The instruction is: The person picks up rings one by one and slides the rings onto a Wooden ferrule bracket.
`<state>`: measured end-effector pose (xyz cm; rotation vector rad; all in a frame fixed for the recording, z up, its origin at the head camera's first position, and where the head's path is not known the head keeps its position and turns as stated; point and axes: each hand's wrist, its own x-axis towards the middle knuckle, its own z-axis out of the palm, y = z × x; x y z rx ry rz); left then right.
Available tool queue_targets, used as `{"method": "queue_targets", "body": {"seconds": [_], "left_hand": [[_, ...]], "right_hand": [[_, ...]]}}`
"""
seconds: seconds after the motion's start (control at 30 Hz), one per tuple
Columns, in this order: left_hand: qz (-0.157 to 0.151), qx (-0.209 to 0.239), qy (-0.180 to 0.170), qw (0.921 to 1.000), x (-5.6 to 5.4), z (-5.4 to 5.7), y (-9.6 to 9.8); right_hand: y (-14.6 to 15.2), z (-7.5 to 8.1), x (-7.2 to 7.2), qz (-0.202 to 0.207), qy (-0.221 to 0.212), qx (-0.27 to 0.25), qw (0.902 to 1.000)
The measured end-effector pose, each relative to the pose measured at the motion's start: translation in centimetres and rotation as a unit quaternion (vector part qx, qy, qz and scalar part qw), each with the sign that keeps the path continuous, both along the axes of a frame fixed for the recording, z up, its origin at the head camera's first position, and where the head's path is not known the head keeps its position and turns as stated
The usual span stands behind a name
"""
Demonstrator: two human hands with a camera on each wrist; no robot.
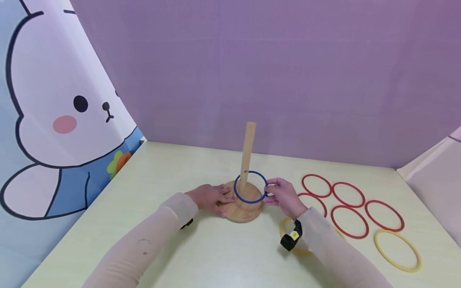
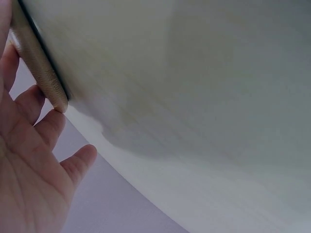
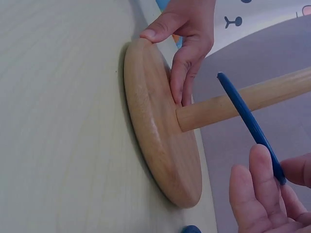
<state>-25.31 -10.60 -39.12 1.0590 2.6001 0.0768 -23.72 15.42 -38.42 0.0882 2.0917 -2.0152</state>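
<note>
Far L: wall hanging [image 1: 54, 92] w/ big white cartoon animal, pink cheek, blue clothes. Next, L hand [image 1: 210, 198] from a pale L sleeve [image 1: 144, 248], its grip apart, fingers spread & resting on L side of the round wooden base [image 1: 240, 212]; per R wrist cam, thumb's at the rim. Base lies flat on pale desk [image 1: 216, 260], approx. mid-view; wooden post [image 1: 248, 148] stands upright from it, purple backdrop [image 1: 252, 72] behind. Blue ring [image 3: 253, 124] is around the post, tilted, held clear above the base. R hand [image 1: 284, 196] just R of post, grip clamped on ring's R side, thumb vs. fingers. Bit of another blue thing [image 3: 191, 229] at btm edge of R wrist view, cut off, can't tell what. Black device [image 1: 288, 242] on R wrist; yellow ring [image 1: 302, 253] below, partly hidden. Then 5 red rings [image 1: 349, 237] flat on desk, one partly behind R hand, & a yellow sliver [image 1: 339, 233] past R sleeve [image 1: 335, 244]. Farther R, nearer the viewer: 2nd yellow ring [image 1: 410, 269], flat. Far R: whitish panel [image 1: 439, 180].
</note>
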Motion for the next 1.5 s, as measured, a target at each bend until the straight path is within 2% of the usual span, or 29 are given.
{"method": "queue_targets", "body": {"seconds": [0.7,1.03,1.13,1.27,1.4,1.5], "left_hand": [[0.004,-0.010,0.000,0.9999,0.2,0.1,-0.1],[-0.008,0.003,0.004,1.0000,0.0,-0.1,-0.2],[-0.006,0.020,-0.009,0.9997,-0.1,-0.1,-0.1],[0.020,0.043,-0.035,0.9983,-0.4,0.0,0.0],[0.045,0.037,-0.031,0.9978,-0.7,0.2,0.0],[0.053,0.022,-0.020,0.9982,-0.8,0.3,0.1]], "right_hand": [[0.8,-1.2,-0.3,0.028,-0.008,0.067,0.9974],[0.9,-1.5,-0.9,0.045,-0.010,0.085,0.9953],[0.9,-1.5,-1.1,0.041,-0.010,0.099,0.9942],[0.8,-1.5,-1.2,0.042,-0.014,0.114,0.9925],[0.6,-1.7,-1.2,0.042,-0.012,0.114,0.9925],[0.5,-1.8,-1.2,0.045,-0.008,0.114,0.9924]]}}
